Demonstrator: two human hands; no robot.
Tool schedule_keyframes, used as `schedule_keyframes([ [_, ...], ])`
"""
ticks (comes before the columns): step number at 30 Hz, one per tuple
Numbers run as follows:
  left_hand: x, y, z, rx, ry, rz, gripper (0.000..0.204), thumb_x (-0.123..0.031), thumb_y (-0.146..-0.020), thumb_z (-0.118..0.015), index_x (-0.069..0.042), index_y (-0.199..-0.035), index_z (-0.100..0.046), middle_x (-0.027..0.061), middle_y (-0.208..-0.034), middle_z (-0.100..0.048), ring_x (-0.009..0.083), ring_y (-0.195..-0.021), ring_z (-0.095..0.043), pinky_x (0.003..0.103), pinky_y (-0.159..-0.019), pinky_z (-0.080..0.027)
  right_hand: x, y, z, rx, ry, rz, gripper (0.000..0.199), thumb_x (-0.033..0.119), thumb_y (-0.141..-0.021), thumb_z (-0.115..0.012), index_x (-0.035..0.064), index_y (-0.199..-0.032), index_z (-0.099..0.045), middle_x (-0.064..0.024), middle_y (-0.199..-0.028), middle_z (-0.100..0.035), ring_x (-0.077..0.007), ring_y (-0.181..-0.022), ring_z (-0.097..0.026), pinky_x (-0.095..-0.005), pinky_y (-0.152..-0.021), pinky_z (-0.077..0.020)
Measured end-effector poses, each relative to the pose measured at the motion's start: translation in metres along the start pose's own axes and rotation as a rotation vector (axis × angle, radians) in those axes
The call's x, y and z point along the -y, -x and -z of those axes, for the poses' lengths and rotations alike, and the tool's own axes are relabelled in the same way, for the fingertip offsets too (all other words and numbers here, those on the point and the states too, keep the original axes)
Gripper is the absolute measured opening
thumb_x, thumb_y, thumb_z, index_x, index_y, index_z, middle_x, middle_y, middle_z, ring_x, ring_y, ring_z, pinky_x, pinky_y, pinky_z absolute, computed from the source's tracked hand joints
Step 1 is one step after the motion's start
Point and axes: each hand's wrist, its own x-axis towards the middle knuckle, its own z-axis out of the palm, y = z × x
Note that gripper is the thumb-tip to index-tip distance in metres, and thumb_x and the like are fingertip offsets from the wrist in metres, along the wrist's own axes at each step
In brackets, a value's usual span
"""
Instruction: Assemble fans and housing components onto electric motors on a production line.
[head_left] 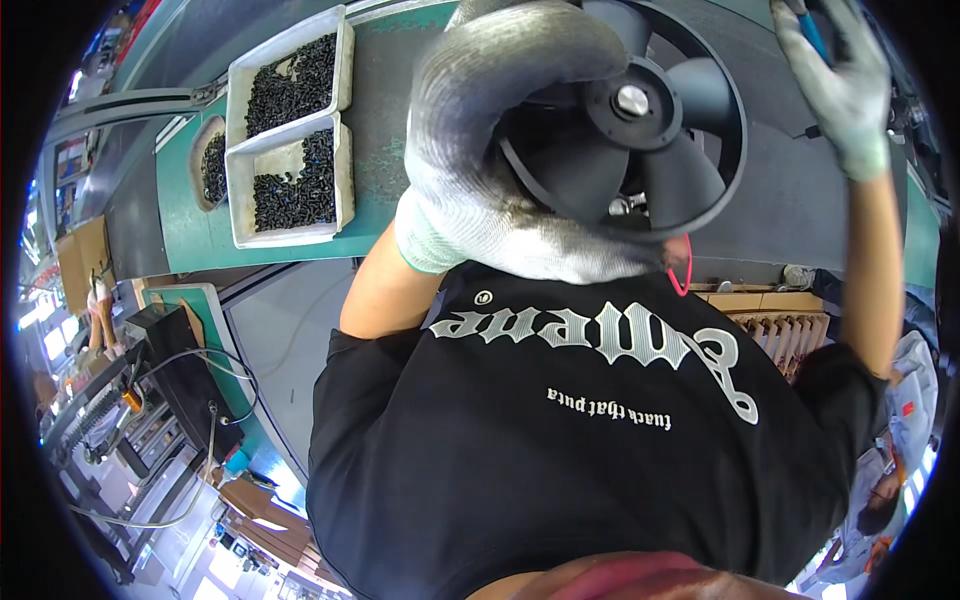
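My left hand [462, 150], in a grey-white knit glove, curls around the rim of a black fan [652, 130] and holds it up close to my chest. The fan has wide blades inside a round ring, and a silver metal shaft end shows at its hub. Beneath the ring a red wire loop [682, 272] hangs down. Off at the upper right, my right hand [838, 95], also gloved, is closed on a slim blue tool handle [814, 40]. That tool's far end is out of view, so its kind cannot be made out.
Two white bins [344, 190] of small black screw-like parts stand on the green-grey workbench [385, 100] at the left. A smaller oval tray [198, 165] of similar parts lies beside them. A black box [180, 360] with cables stands lower left. Another person's grey clothing [912, 385] shows at the right.
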Motion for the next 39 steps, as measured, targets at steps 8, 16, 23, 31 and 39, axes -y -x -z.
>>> schedule_keyframes([
  [8, 0.002, 0.020, -0.026, -0.350, 0.132, 0.075, 0.082, -0.038, -0.043, -0.097, 0.006, -0.101, -0.060, 0.0215, -0.099, -0.066, 0.0229, -0.087, -0.067, 0.033, -0.081, -0.054, 0.018, 0.107, -0.053, 0.099, -0.251, -0.405, 0.050, 0.026, -0.083, -0.072, 0.0079, -0.128, -0.062, -0.0194, -0.125, -0.062, -0.0324, -0.120, -0.056, -0.0403, -0.103, -0.0436],
  [16, -0.003, -0.021, -0.075, -0.466, 0.490, 0.524, 0.098, -0.017, -0.069, -0.084, 0.005, -0.145, -0.027, 0.0239, -0.133, -0.048, 0.0327, -0.124, -0.051, 0.043, -0.102, -0.045, 0.161, 0.075, -0.043, 0.432, -1.296, -0.673, 0.083, 0.036, -0.069, -0.086, 0.0005, -0.133, -0.048, -0.0135, -0.124, -0.061, -0.0236, -0.113, -0.060, -0.0370, -0.098, -0.0477],
  [23, -0.021, 0.043, -0.090, -0.154, 0.154, 0.566, 0.056, -0.018, -0.087, -0.069, 0.002, -0.133, -0.044, 0.0252, -0.131, -0.049, 0.0388, -0.118, -0.054, 0.044, -0.100, -0.046, 0.014, 0.030, -0.099, 0.048, -0.972, -0.381, 0.061, 0.025, -0.078, -0.079, 0.0033, -0.129, -0.054, -0.0139, -0.100, -0.068, -0.0294, -0.086, -0.069, -0.0379, -0.079, -0.0548],
  [31, -0.037, 0.072, -0.101, 0.131, 0.271, 0.702, 0.027, -0.014, -0.087, -0.067, 0.001, -0.108, -0.062, 0.0219, -0.107, -0.064, 0.0385, -0.101, -0.063, 0.041, -0.091, -0.049, -0.170, -0.097, -0.141, 0.540, 0.005, -1.062, 0.065, 0.057, -0.078, -0.067, 0.0044, -0.117, -0.068, -0.0161, -0.114, -0.069, -0.0286, -0.087, -0.071, -0.0331, -0.081, -0.0534],
  [39, 0.001, -0.003, -0.142, 0.546, 0.122, 0.318, 0.019, -0.019, -0.090, -0.063, -0.001, -0.095, -0.063, 0.0196, -0.090, -0.066, 0.0390, -0.084, -0.062, 0.045, -0.076, -0.049, -0.006, 0.037, -0.102, 0.183, 0.030, -0.616, 0.040, 0.035, -0.087, -0.053, 0.0025, -0.109, -0.064, -0.0270, -0.115, -0.059, -0.0433, -0.100, -0.060, -0.0533, -0.092, -0.0465],
])
